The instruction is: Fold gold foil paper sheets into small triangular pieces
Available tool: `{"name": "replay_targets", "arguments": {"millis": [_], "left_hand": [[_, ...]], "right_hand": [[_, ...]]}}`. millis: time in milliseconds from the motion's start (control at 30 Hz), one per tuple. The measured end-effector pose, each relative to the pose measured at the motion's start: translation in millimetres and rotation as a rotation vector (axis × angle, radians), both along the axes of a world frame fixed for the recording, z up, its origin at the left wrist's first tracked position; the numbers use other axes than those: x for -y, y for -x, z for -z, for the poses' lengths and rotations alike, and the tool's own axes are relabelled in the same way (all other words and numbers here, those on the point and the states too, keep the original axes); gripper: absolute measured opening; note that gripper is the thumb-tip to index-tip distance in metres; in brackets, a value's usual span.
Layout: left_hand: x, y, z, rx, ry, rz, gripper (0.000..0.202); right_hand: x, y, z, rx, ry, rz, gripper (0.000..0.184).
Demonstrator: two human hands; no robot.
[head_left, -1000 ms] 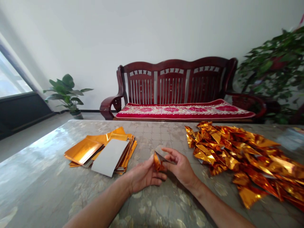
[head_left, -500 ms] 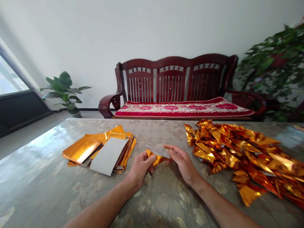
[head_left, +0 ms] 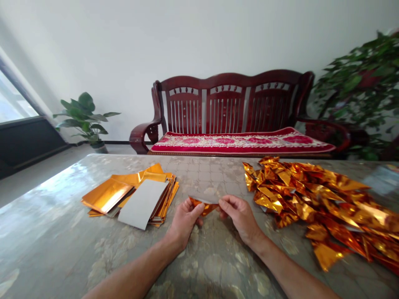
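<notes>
A small gold foil sheet point(head_left: 205, 204), partly folded with its grey back showing, is held low over the patterned table point(head_left: 46, 232) between both hands. My left hand point(head_left: 183, 222) pinches its left end. My right hand point(head_left: 238, 216) pinches its right end with thumb and fingers. To the left lies a stack of flat gold sheets point(head_left: 107, 196) with one grey-backed sheet point(head_left: 143, 203) on top. To the right spreads a pile of folded gold foil pieces point(head_left: 314, 199).
Behind the table stands a dark red wooden bench point(head_left: 227, 108) with a red patterned cushion point(head_left: 240, 144). A potted plant point(head_left: 85, 118) sits on the floor at the left, a large leafy plant point(head_left: 364, 91) at the right. A window is at the far left.
The foil piece was held upright and bunched between my hands; now it is spread wider and lower, flattened along a fold. Both hands moved slightly apart and toward the table.
</notes>
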State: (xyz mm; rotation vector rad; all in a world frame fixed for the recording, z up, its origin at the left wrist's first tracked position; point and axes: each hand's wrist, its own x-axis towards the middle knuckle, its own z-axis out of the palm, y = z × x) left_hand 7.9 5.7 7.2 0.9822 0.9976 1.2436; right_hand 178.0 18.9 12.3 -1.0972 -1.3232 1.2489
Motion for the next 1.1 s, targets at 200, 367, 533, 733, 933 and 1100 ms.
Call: {"name": "replay_targets", "arguments": {"millis": [200,367,533,733,933,1100], "left_hand": [[-1.3,-0.5,2.0,0.015,-0.02,0.004,0.044],[-1.2,-1.1,1.4,0.03,-0.001,-0.068,0.042],[-0.6,-1.3,1.2,0.036,0.0,-0.063,0.041],[0.4,-1.1,-0.4,0.026,-0.005,-0.05,0.041],[-0.8,-0.2,-3.1,0.039,-0.002,-0.029,0.044],[-1.9,1.3,-2.9,0.091,0.023,-0.018,0.049]], "right_hand": [[1.0,1.9,1.6,-0.068,0.053,-0.009,0.036],[1.5,3.2,1.2,-0.07,0.05,-0.024,0.037],[0.9,3.4,0.9,-0.067,0.039,-0.016,0.038],[1.6,3.5,-0.1,-0.061,0.027,-0.011,0.037],[1.9,3.3,-1.3,-0.039,0.006,-0.017,0.035],[1.7,3.1,-1.6,-0.037,0.006,-0.032,0.032]]}}
